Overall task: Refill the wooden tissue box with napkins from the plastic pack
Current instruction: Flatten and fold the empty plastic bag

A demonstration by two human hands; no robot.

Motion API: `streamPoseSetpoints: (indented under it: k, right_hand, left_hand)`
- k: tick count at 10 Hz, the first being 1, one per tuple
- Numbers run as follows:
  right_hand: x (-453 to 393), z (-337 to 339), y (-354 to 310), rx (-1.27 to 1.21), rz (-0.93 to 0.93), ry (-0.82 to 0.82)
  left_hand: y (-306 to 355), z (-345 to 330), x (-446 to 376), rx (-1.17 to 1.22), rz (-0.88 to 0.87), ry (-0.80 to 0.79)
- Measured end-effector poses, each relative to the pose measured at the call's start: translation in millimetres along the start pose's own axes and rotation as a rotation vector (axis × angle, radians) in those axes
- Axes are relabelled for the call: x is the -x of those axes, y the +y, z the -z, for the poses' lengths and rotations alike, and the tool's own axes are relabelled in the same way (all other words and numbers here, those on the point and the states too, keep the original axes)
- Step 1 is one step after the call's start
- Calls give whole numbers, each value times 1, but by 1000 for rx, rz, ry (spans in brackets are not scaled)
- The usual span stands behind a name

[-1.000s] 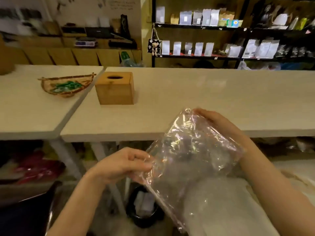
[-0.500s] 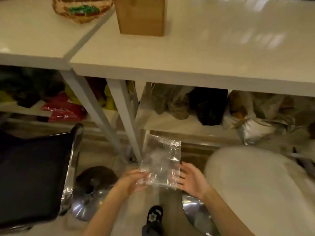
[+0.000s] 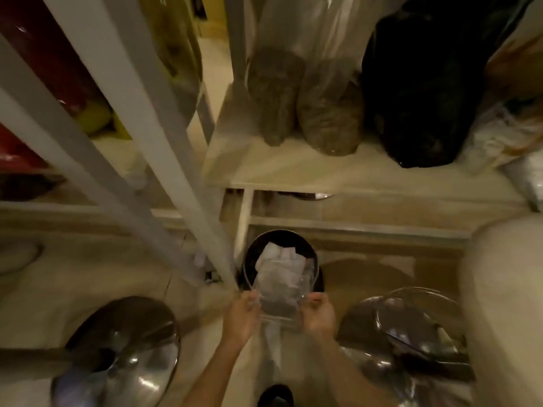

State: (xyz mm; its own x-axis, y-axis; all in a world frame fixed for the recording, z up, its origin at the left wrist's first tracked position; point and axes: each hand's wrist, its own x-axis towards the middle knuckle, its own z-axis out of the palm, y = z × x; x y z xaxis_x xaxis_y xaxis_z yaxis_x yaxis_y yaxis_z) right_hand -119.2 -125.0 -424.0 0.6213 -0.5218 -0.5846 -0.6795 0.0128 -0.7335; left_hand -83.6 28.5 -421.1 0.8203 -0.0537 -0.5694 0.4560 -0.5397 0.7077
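Clear plastic pack held over the bin

My left hand and right hand each pinch a side of the clear plastic pack, holding it just above the dark round bin on the floor.

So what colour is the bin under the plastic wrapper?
Black, with white paper scraps inside. The bin shows in the head view, just beyond the clear wrapper held by both hands.

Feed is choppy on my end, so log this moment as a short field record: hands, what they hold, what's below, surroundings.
left hand: grips left edge of clear plastic wrapper
right hand: grips its right edge
wrapper: looks empty, held over black bin
bin contents: white paper
tissue box: out of view
nearby: table legs, low shelf with bags
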Motion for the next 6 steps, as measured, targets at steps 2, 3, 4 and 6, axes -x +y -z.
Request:
streamPoseSetpoints:
  k: [2, 3, 4, 6]
  right_hand:
    - [-67, -39, 47, -73, -165, 20]
    - [-74, -46, 54, -127, -239, 5]
    - [-62, -40, 44, -116, -264, 5]
    - [-14, -22, 0, -47, -183, 28]
  left_hand:
    - [-34, -33, -54, 56, 39, -144]
    - [-40, -37, -60, 68, 50, -148]
    - [-31, -30, -50, 37, 37, -154]
    - [9, 0, -10, -66, -84, -153]
